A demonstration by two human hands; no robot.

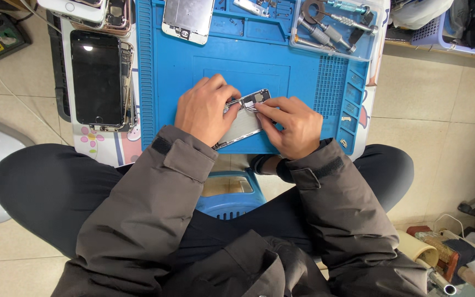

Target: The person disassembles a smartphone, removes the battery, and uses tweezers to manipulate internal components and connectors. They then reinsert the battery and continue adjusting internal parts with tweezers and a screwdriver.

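An opened silver phone body (247,122) lies tilted on the blue work mat (237,60). My left hand (203,109) grips its left side and holds it down. My right hand (292,125) rests on its right side, thumb and forefinger pinched at a small part near the phone's upper end (255,99). Whether a tool sits in those fingers is too small to tell. Both hands cover most of the phone.
A black-screened phone (95,77) lies left of the mat, a white screen panel (188,19) at the mat's top. A clear tray of screwdrivers (331,27) stands top right. A blue stool (229,192) is under the table; clutter lies on the tiled floor at right.
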